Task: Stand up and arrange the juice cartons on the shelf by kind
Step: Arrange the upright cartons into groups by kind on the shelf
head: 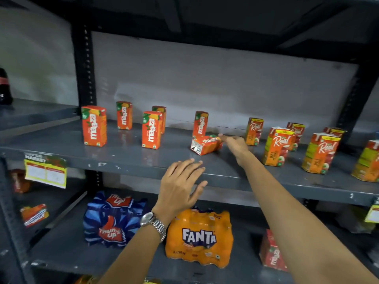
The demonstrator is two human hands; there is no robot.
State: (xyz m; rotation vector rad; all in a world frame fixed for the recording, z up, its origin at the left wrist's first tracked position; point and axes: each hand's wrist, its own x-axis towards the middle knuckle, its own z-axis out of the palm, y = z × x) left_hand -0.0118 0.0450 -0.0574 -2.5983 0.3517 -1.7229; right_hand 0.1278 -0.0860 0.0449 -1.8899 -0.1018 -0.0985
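Observation:
Several orange Maaza cartons stand upright on the left half of the grey shelf [143, 158]; the nearest one [94, 126] is at the far left. One Maaza carton [206, 144] lies on its side in the middle, just in front of an upright one [200, 124]. My right hand [235, 145] reaches in from the right, fingertips touching the lying carton's right end, not closed around it. My left hand [182, 185] hovers open at the shelf's front edge, holding nothing. Several Real cartons [277, 148] stand upright on the right half.
On the lower shelf sit a blue Thums Up pack [114, 220], an orange Fanta pack [200, 236] and a red Maaza pack [273, 253]. A yellow price tag [46, 173] hangs from the shelf edge at left. Black uprights [84, 68] frame the bay.

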